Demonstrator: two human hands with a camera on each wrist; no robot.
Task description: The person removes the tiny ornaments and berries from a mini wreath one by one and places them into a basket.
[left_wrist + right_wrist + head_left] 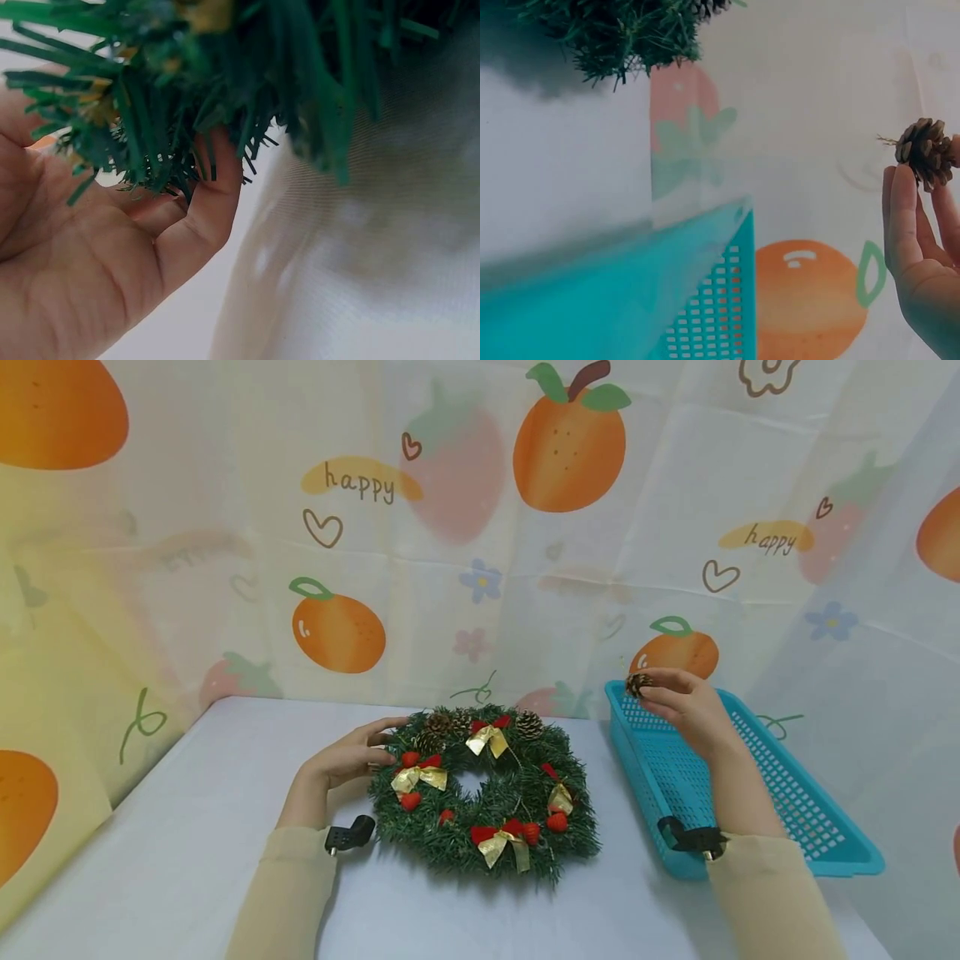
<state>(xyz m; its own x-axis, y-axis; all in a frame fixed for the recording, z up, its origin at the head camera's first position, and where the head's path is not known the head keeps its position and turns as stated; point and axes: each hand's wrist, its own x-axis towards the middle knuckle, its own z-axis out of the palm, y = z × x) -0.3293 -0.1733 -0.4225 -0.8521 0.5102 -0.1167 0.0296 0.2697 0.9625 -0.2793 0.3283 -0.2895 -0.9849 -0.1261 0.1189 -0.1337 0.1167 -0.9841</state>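
A green wreath (480, 852) with gold and red bows, red berries and several pinecones lies on the white table. My left hand (347, 758) grips its left edge, the fingers curled in among the needles; in the left wrist view the needles (150, 112) hide part of the fingers (214, 202). With my right hand (693, 710) I pinch a small brown pinecone (637, 685) in the fingertips, above the far end of the blue basket. The right wrist view shows this pinecone (925, 152) with a thin wire-like stem sticking out.
To the right stands the blue plastic basket (648, 785) with its perforated walls. The white table (187, 852) meets a cloth backdrop (450, 610) printed with oranges, strawberries and words. A dark wrist camera (351, 835) sits on the left sleeve, and another (693, 838) on the right.
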